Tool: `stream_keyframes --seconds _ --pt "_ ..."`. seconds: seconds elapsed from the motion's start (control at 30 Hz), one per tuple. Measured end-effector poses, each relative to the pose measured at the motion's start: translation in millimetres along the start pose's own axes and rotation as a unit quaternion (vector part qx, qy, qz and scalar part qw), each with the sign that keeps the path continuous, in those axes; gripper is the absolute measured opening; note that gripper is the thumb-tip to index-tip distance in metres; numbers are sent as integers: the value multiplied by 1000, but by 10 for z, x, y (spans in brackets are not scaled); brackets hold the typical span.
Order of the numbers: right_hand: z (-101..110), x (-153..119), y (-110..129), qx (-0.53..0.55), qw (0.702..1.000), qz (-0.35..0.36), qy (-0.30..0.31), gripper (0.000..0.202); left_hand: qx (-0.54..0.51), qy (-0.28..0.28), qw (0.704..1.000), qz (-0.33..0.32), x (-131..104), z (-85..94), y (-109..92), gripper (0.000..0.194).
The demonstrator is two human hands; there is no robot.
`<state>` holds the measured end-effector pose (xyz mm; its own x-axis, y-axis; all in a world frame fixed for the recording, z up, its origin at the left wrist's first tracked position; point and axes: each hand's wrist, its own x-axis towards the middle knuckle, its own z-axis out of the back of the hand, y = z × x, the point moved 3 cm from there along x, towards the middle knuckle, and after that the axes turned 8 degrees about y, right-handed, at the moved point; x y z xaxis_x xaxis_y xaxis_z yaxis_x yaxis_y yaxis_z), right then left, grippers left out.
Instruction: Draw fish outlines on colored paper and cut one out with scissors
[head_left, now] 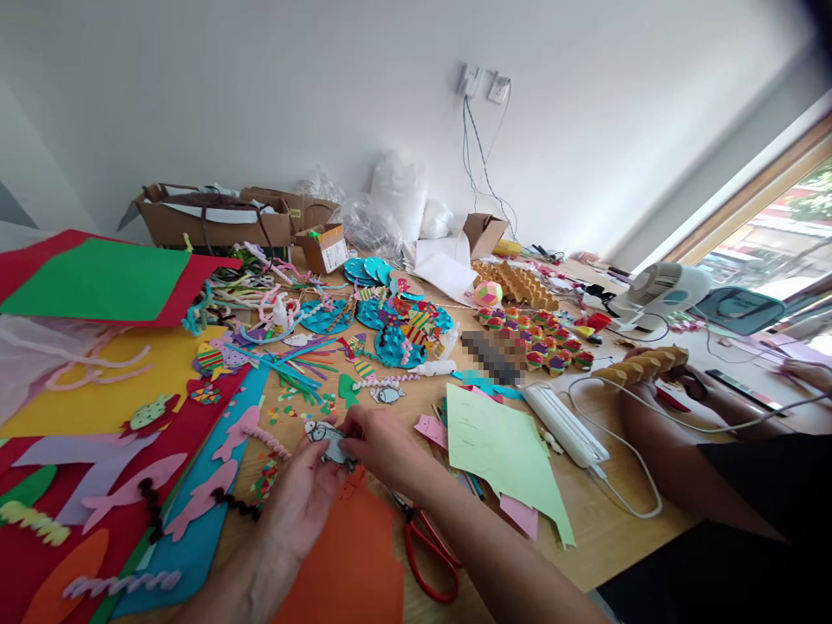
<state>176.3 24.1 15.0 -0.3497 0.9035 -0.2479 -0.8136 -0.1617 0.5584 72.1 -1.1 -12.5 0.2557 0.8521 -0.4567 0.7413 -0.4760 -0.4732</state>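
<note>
At bottom centre, the left hand point(302, 494) and right hand point(380, 442) both pinch a grey paper fish point(333, 444), just above the orange paper point(354, 555)! Red-handled scissors point(429, 550) lie to the right.

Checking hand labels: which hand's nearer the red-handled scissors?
Right. The right hand is just beyond the scissors and slightly left, its forearm passing beside them; the left hand is farther left, across the orange sheet.
</note>
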Motion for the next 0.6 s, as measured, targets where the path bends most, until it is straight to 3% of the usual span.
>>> stream_keyframes --seconds 0.13,0.33,0.47,0.6 --pt "141 50 -48 -41 999 -10 8 14 1 -12 1000 -25 16 63 -50 29" --pt "634 194 -682 -137 979 -148 -27 14 8 -47 998 -31 17 160 -130 24" --pt "619 236 -888 -178 971 -160 12 23 4 -36 999 -13 18 151 -125 24" --pt "519 279 -833 -204 969 -138 29 25 -5 -32 999 4 -4 134 -146 23"
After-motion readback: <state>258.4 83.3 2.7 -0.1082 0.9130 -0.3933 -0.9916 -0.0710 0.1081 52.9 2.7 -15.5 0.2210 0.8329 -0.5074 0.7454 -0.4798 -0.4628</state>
